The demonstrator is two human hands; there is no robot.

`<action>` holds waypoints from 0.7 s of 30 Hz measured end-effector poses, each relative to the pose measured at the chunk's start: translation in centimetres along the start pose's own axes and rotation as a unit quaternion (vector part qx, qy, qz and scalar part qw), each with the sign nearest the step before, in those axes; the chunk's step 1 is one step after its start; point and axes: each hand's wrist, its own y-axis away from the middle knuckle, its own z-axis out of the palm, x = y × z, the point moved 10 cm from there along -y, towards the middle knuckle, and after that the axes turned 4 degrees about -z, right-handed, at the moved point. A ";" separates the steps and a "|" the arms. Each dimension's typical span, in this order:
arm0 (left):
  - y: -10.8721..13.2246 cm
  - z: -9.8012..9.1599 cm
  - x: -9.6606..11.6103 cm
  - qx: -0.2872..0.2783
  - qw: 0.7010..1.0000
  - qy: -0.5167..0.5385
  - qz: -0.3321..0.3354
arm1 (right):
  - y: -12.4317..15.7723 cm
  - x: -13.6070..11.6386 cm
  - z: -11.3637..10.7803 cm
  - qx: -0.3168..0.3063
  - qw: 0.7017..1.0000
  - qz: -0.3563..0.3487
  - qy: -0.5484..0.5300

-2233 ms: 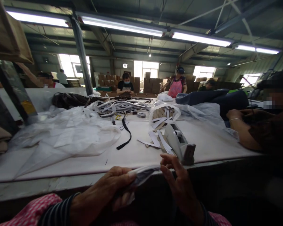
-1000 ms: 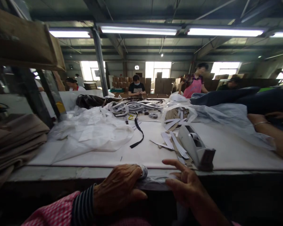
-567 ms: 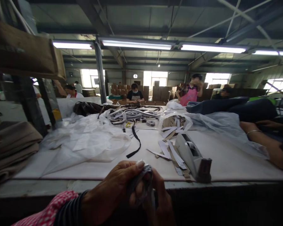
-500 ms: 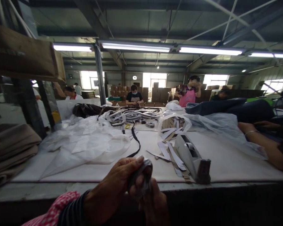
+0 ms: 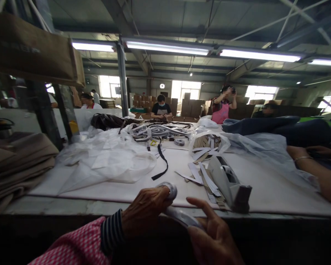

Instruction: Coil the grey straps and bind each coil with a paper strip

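Note:
A grey strap (image 5: 182,216), partly wound into a coil, lies between my hands at the table's front edge. My left hand (image 5: 146,206) is closed around the coiled part, which shows above its thumb and fingers. From there the strap runs down to the right into my right hand (image 5: 212,232), pinched by the thumb, with the index finger stretched out. Its far end is hidden behind that palm. Beyond my hands a short black strap (image 5: 162,165) lies on the white table (image 5: 143,187). A grey tape dispenser (image 5: 230,187) stands to the right.
Paper strips (image 5: 206,180) lie beside the dispenser and in a clear plastic bag (image 5: 226,141). White plastic sheeting (image 5: 107,162) spreads on the left, near folded brown fabric (image 5: 22,158). Grey straps (image 5: 157,130) heap farther back. Another person's arm (image 5: 314,167) rests at right.
My right hand has drawn away from the left, down and to the right, stretching a length of grey strap between them. The view has shifted slightly.

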 end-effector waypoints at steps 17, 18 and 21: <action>-2.9 -3.8 2.2 0.022 0.745 0.614 -0.261 | -3.4 -0.4 1.7 0.128 0.933 -0.226 0.248; -3.6 -4.9 2.0 0.059 0.738 0.625 -0.248 | -3.8 0.4 2.0 0.125 0.947 -0.196 0.223; -5.1 -7.2 1.0 0.135 0.743 0.628 -0.188 | -4.1 2.7 3.1 0.083 0.983 -0.113 0.116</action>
